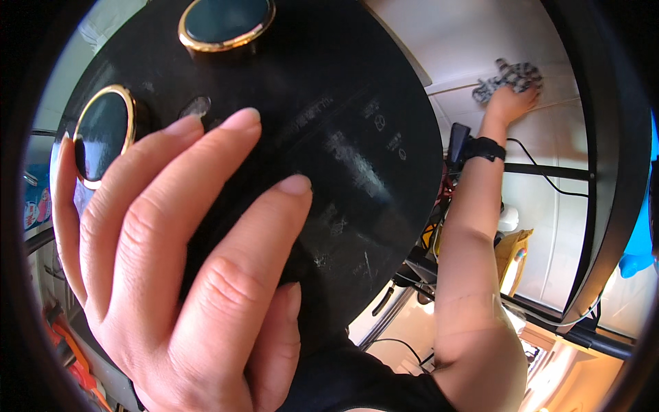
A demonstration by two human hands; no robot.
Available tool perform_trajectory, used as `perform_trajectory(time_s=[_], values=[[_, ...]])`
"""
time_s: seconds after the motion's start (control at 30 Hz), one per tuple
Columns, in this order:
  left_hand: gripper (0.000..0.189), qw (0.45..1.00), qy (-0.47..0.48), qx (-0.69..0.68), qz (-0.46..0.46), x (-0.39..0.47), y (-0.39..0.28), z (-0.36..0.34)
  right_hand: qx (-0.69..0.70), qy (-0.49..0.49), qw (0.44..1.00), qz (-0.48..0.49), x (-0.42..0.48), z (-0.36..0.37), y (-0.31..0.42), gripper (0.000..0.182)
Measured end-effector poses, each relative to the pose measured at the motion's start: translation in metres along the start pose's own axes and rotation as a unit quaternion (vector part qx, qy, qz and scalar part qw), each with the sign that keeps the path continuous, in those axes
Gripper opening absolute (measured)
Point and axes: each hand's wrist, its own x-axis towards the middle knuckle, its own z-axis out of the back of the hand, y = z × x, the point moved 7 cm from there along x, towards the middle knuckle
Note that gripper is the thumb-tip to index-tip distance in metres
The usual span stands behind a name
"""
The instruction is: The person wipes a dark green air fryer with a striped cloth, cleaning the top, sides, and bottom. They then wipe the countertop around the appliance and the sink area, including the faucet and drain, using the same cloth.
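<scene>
A large round black panel [340, 154] with scuffs and small printed marks fills the middle. Two dark round pieces with gold-coloured rims stand on it, one at the top [226, 23] and one at the left [105, 136]. My left hand [190, 242], close to the camera, spreads over the panel with bent fingers apart. Its little finger overlaps the edge of the left piece; whether it touches is unclear. My right arm reaches away at the right, and my right hand [509, 103] grips a bunched black-and-white patterned cloth [515, 77] against a white surface [556, 110].
A black frame [607, 206] curves down the right side, with a thin black cable [535, 172] near it. Below my right forearm lie a brown cardboard piece [515, 252] and several cables. Orange-red items [77, 360] sit at the lower left. A black strap with a device [481, 148] is on my right wrist.
</scene>
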Motion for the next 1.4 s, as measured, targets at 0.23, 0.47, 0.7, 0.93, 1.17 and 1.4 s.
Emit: perform_trajectory(time_s=[0.23,0.47,0.7,0.93,1.17,1.4], values=[[0.045,1.000,-0.008,0.002,-0.018,0.001,0.001,-0.001,0.030,0.285,0.926,-0.244,-0.112,-0.055,-0.025,0.052],[0.044,1.000,-0.014,0.020,0.013,-0.015,-0.001,0.008,0.026,0.020,0.997,-0.077,0.030,-0.004,0.006,0.057],[0.042,1.000,0.002,0.016,0.022,-0.013,-0.003,0.010,0.095,0.076,0.981,-0.153,-0.029,-0.033,0.019,0.048],[0.044,1.000,-0.013,-0.014,-0.016,-0.003,-0.001,0.004,0.030,0.264,0.917,-0.296,-0.120,-0.066,-0.019,0.047],[0.044,1.000,-0.010,-0.008,0.006,-0.004,0.000,0.008,0.027,-0.007,0.997,-0.067,0.021,0.000,0.002,0.058],[0.042,0.999,-0.022,-0.035,0.024,-0.003,-0.001,0.007,0.090,0.141,0.962,-0.214,-0.098,-0.041,0.025,0.046]])
